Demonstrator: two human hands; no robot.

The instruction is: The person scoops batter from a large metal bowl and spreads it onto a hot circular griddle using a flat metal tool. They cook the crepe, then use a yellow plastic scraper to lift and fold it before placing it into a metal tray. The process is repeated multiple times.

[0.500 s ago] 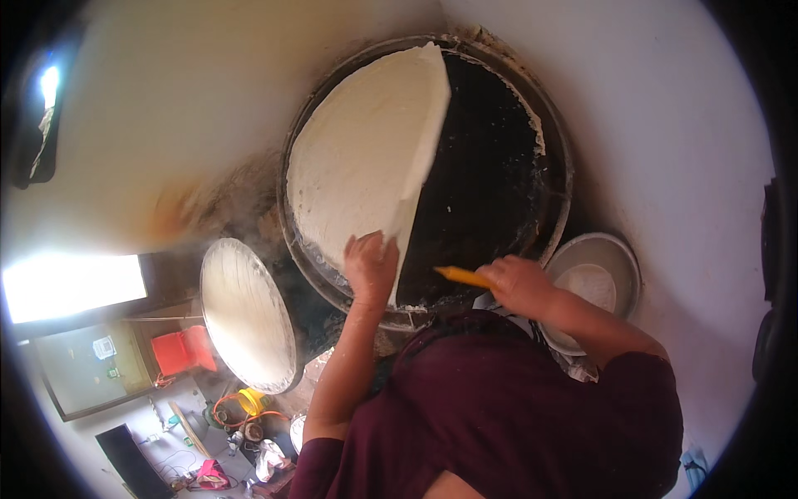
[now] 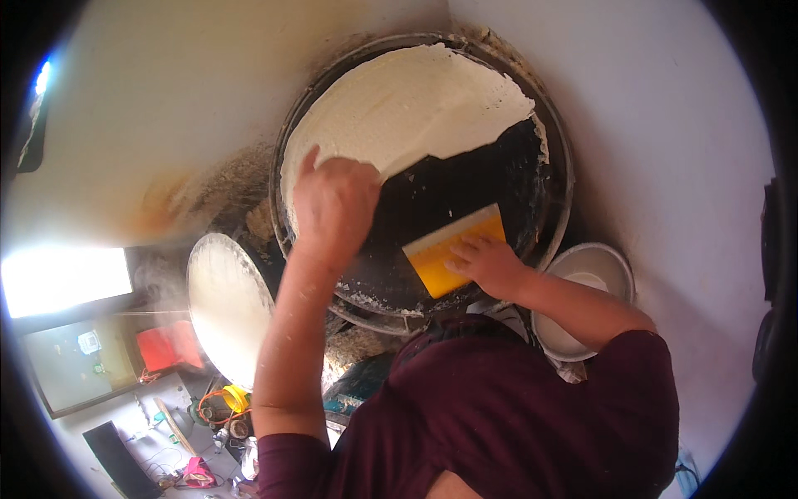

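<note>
A pale, thin round sheet covers the upper and left part of a large dark round griddle, its lower right edge ragged and diagonal. My left hand is at that edge, fingers curled on the sheet, index finger crooked upward; its grip is partly hidden behind the knuckles. My right hand holds a wide yellow scraper with a light edge, lying low over the bare black surface in the lower right.
A pale round disc leans at left amid steam. A metal basin sits at right. Walls surround the griddle. At lower left are a red object, a yellow bucket, hoses and clutter.
The sheet's edge has swung from upright to diagonal, baring the lower griddle. My left hand moved up and left with it. The scraper turned from edge-on to flat as my right hand shifted.
</note>
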